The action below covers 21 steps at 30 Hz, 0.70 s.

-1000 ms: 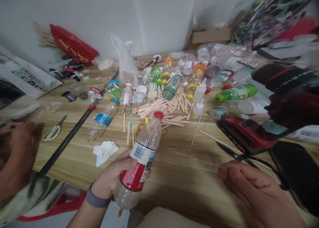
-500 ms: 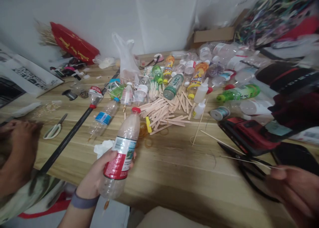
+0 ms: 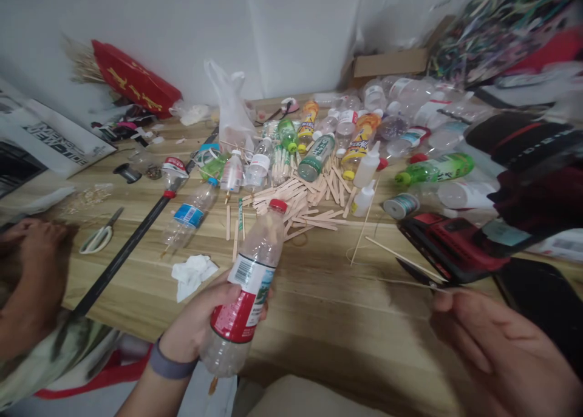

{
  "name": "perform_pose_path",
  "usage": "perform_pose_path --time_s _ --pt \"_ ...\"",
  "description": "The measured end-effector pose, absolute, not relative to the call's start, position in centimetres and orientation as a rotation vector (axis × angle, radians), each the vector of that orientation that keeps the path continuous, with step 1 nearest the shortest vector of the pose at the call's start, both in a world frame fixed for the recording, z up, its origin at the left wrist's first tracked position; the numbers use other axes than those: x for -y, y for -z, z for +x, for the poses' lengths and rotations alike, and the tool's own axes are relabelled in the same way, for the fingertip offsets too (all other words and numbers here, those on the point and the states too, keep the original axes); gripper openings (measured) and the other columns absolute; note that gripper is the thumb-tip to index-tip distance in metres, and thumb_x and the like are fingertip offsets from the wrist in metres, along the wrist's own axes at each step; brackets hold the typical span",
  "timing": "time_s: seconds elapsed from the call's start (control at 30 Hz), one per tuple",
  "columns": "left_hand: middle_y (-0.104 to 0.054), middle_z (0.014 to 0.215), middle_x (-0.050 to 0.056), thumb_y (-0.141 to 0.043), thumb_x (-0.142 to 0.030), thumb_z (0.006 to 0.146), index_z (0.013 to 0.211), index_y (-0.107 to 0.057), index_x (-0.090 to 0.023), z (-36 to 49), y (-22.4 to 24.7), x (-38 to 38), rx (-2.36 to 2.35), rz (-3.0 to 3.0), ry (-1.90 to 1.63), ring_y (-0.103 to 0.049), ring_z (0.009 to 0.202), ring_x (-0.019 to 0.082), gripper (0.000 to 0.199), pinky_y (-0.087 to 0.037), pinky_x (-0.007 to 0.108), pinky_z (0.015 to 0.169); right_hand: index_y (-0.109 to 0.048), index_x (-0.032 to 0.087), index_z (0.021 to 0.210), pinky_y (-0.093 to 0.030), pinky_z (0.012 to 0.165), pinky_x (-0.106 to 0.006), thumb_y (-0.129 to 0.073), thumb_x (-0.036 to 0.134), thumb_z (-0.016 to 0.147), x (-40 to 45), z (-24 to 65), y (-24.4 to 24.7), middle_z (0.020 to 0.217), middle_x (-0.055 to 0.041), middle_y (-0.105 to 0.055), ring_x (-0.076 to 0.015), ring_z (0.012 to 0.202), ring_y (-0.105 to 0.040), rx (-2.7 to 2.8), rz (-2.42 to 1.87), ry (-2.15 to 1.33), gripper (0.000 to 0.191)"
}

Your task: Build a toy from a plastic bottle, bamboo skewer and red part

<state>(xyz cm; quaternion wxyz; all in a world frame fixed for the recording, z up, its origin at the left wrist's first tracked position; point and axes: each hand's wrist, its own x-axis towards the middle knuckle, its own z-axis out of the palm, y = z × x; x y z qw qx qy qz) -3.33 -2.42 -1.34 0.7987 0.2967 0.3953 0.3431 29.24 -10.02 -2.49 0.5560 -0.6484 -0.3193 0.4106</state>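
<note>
A clear plastic bottle (image 3: pixel 243 295) with a red cap and a red-and-white label leans in my left hand (image 3: pixel 195 320), whose fingers wrap its lower half. From its base pokes a short brown stick end (image 3: pixel 212 385). Between thumb and fingertips, my right hand (image 3: pixel 496 338) pinches a thin wooden skewer (image 3: pixel 405 283) pointing left, blurred at its tip. Black scissors (image 3: pixel 412 272) lie just beyond those fingers, their handles mostly hidden by my hand. Another thin stick (image 3: pixel 405 258) rests on the table by the blades.
Loose popsicle sticks (image 3: pixel 314 213) are heaped mid-table before many plastic bottles (image 3: pixel 319 156). A red-and-black power tool (image 3: pixel 460 241) stands at right. Crumpled tissue (image 3: pixel 194 275), a blue-labelled bottle (image 3: pixel 189 215) and white-handled scissors (image 3: pixel 98 240) lie left, near another person's hands (image 3: pixel 36 241).
My left hand has carried the bottle to the right, uncovering the tissue and some sticks. My right hand has moved left with the skewer, over the black scissors' handles.
</note>
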Motion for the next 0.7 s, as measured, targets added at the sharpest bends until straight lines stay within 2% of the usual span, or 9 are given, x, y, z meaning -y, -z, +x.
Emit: perform_pose_path --time_s 0.07,0.17,0.3,0.4,0.53,0.7 --pt "-0.076 0.080 0.009 -0.088 -0.044 0.065 0.091 -0.073 -0.013 -3.1 1.6 2.5 -0.829 0.652 -0.725 -0.068 0.065 0.019 0.044 -0.052 0.025 0.057 -0.072 0.022 0.063 -0.041 0.036 -0.019 -0.085 0.067 0.058 9.8 28.6 2.3 0.052 -0.0014 -0.060 -0.0117 0.043 -0.046 0.670 -1.509 -1.095 0.047" --pt "-0.074 0.080 0.007 -0.087 -0.045 0.066 0.092 -0.073 -0.015 -3.0 2.0 2.7 -0.827 0.656 -0.723 -0.068 0.066 0.019 0.042 -0.051 0.025 0.057 -0.075 0.022 0.065 -0.050 0.042 -0.022 -0.086 0.064 0.060 9.8 28.5 2.7 0.066 -0.0057 -0.070 -0.0154 0.052 -0.056 0.639 -1.533 -1.183 0.043" --pt "-0.074 0.081 0.007 -0.087 -0.045 0.065 0.094 -0.073 -0.016 -3.2 2.0 2.7 -0.840 0.629 -0.706 -0.069 0.067 0.020 0.043 -0.052 0.026 0.058 -0.075 0.022 0.064 -0.053 0.043 -0.025 -0.083 0.063 0.064 10.0 28.6 2.9 0.063 -0.0061 -0.070 -0.0191 0.053 -0.061 0.697 -1.586 -1.146 0.042" --pt "-0.075 0.083 0.008 -0.087 -0.044 0.065 0.094 -0.072 -0.016 -3.3 1.7 2.7 -0.822 0.642 -0.714 -0.069 0.067 0.020 0.043 -0.052 0.025 0.058 -0.076 0.021 0.060 -0.056 0.045 -0.029 -0.082 0.067 0.059 10.1 28.9 2.6 0.063 -0.0096 -0.072 -0.0229 0.056 -0.065 0.702 -1.611 -1.106 0.046" --pt "-0.075 0.083 0.008 -0.085 -0.040 0.067 0.095 -0.072 -0.015 -3.7 1.8 2.7 -0.835 0.658 -0.721 -0.069 0.068 0.019 0.040 -0.053 0.026 0.062 -0.078 0.023 0.059 -0.056 0.047 -0.024 -0.085 0.066 0.054 10.6 29.9 3.1 0.063 -0.0087 -0.073 -0.0223 0.058 -0.067 0.716 -1.664 -1.027 0.044" --pt "-0.075 0.085 0.008 -0.087 -0.037 0.064 0.101 -0.072 -0.017 -3.6 2.6 2.7 -0.835 0.641 -0.651 -0.070 0.070 0.021 0.045 -0.052 0.027 0.061 -0.080 0.024 0.064 -0.054 0.045 -0.025 -0.076 0.069 0.067 10.9 31.0 3.7 0.063 -0.0075 -0.073 -0.0219 0.056 -0.065 0.953 -1.721 -1.004 0.045"
